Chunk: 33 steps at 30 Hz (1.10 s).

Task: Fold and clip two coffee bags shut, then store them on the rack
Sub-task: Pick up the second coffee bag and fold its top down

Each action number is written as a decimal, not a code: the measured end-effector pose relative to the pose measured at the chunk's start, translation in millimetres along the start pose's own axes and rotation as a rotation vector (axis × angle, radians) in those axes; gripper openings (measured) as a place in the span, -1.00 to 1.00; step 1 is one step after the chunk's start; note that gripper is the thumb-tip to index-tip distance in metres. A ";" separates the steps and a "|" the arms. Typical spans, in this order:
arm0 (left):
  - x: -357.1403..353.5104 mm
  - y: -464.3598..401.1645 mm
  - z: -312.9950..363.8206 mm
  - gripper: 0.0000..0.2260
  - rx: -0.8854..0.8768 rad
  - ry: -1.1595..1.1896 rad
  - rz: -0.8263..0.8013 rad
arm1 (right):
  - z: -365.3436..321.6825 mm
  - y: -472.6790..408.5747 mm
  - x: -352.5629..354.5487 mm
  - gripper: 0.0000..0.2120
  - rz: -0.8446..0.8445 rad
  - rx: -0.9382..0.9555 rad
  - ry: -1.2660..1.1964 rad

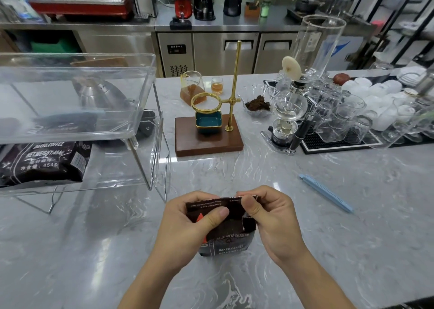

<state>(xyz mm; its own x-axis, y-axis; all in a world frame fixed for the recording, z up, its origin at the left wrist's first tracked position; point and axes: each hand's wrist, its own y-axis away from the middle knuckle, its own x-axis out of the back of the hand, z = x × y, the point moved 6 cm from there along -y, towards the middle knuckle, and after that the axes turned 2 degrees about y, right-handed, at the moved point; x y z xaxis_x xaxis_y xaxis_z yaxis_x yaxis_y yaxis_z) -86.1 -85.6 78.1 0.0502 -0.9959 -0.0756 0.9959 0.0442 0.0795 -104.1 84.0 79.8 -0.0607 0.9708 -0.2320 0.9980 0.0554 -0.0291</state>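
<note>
A dark coffee bag (231, 240) stands upright on the marble counter right in front of me. My left hand (187, 224) and my right hand (270, 217) both pinch its top edge, which is bent over toward me. A long blue clip (326, 193) lies loose on the counter to the right of my hands. A second dark coffee bag (44, 163) lies flat on the lower shelf of the clear acrylic rack (150, 130) at the left; I cannot see a clip on it.
A wooden pour-over stand (209, 141) with a gold ring and a teal cup sits behind my hands. A glass siphon brewer (291, 111), a dish of coffee grounds (257, 105) and several upturned glasses on a black mat (340, 141) fill the right side.
</note>
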 end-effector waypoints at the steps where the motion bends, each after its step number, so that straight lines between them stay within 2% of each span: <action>1: -0.1 1.3 0.1 -0.90 -0.005 -0.017 -0.007 | -0.7 1.3 0.3 -0.64 0.002 0.005 0.000; 5: -5.1 5.2 -1.0 -0.87 0.001 0.028 -0.006 | -4.8 5.4 1.5 -0.61 0.026 0.020 0.009; 10: -9.2 5.0 -1.1 -0.81 0.014 0.112 -0.013 | -8.8 11.4 1.4 -0.79 0.058 0.011 0.024; 13: -10.3 4.2 0.6 -0.86 -0.018 0.105 0.012 | -8.1 14.9 3.3 -0.84 0.091 -0.007 0.040; 23: -28.2 -14.8 6.2 -0.93 -0.118 0.076 -0.088 | -24.8 17.0 19.7 -0.76 0.164 0.047 0.123; 33: -60.2 -42.2 5.9 -0.92 -0.151 -0.011 -0.078 | -21.8 -5.9 64.0 -0.81 0.094 0.047 0.173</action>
<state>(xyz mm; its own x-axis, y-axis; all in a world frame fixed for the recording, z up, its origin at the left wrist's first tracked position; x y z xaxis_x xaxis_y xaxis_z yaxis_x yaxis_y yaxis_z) -131.6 -28.0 85.2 -0.0276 -0.9976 -0.0643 0.9968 -0.0226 -0.0763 -113.5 150.9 86.3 0.0399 0.9971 -0.0654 0.9971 -0.0440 -0.0616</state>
